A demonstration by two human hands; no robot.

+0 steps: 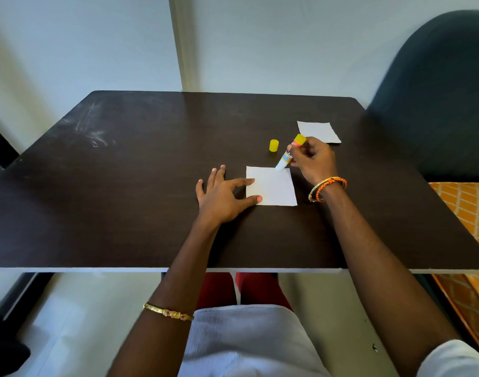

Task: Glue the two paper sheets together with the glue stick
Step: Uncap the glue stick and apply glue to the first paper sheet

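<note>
Glue stick, gripped by the right hand, touches the near sheet at frame centre; left hand, open, pins its edge. Second sheet lies upper right on the tabletop, cap nearby.

White sheet, yellow cap

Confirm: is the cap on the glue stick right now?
No: the yellow cap stands alone on the table, while the right hand presses the uncapped glue stick onto the near sheet.
</note>
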